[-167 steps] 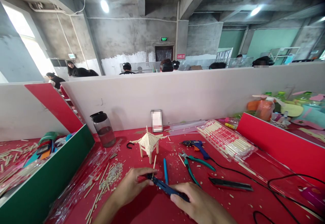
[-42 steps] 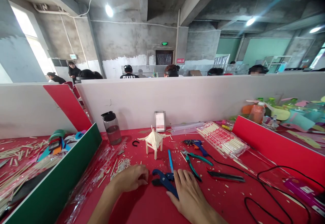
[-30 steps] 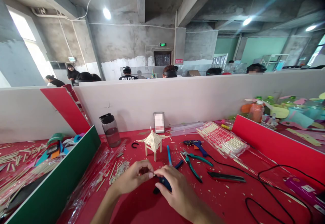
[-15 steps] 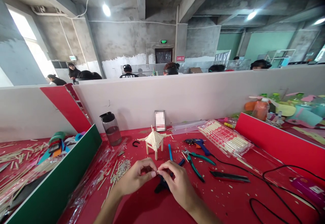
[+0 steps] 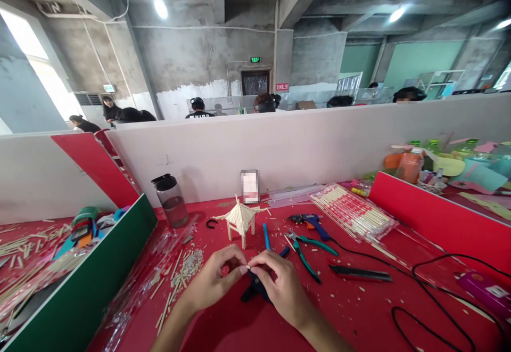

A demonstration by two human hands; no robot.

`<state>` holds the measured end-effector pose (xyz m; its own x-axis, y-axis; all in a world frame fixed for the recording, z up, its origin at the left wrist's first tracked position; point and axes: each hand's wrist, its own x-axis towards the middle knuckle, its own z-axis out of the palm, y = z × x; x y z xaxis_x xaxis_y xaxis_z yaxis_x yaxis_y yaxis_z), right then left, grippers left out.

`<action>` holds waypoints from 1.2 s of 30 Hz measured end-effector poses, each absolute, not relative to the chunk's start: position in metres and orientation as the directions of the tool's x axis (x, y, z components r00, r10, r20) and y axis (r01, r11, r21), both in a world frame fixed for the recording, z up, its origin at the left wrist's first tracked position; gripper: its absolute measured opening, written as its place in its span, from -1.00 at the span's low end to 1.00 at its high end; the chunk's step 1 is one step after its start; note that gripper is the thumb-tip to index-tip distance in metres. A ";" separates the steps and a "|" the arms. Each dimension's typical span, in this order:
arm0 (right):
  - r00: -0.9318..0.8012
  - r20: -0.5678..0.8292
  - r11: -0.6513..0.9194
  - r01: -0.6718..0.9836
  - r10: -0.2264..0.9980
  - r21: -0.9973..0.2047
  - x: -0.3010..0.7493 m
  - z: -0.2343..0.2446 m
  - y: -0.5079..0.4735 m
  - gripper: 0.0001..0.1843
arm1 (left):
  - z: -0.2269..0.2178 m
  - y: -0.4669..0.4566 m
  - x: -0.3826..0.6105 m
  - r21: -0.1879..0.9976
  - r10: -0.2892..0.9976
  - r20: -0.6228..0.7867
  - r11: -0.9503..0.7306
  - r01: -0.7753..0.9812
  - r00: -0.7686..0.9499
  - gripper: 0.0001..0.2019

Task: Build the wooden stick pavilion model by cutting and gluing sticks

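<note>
My left hand [image 5: 217, 281] and my right hand [image 5: 279, 286] meet fingertip to fingertip over the red table [image 5: 351, 309]. Both pinch a tiny pale wooden piece [image 5: 248, 268] between thumb and forefinger. Under my right hand lie the blue cutters [image 5: 259, 283], let go, with one blue handle pointing away from me. Just beyond the hands stands a small pavilion of wooden sticks [image 5: 240, 223].
Green-handled pliers [image 5: 305, 248], a blue glue gun [image 5: 311, 223] with its black cord, a black blade [image 5: 359, 273] and a pack of sticks [image 5: 351, 216] lie to the right. A dark water bottle [image 5: 171, 201] stands at the back left. Cut stick bits [image 5: 187, 264] litter the left. Other people sit behind the white partition [image 5: 303, 144].
My right hand let go of the blue cutters and rose to meet my left hand. Both hands now pinch a small wooden piece between them.
</note>
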<state>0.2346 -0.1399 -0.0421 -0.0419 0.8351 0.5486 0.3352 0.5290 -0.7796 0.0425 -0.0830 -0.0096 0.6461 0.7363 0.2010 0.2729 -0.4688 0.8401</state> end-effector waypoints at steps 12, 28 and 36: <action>0.011 0.471 0.455 0.243 0.882 -0.857 0.230 -0.046 -0.140 -0.79 | -0.019 -0.085 0.047 0.743 0.707 0.357 -0.611 0.274 0.610 -0.80; 0.022 0.267 0.268 -0.041 0.963 -0.963 0.236 -0.053 -0.134 -0.64 | -0.037 -0.088 0.054 0.604 0.696 0.474 -0.703 0.375 0.540 -0.91; 0.046 0.255 0.259 -0.109 0.966 -0.960 0.236 -0.052 -0.131 -0.62 | -0.040 -0.088 0.054 0.573 0.672 0.510 -0.731 0.370 0.538 -0.94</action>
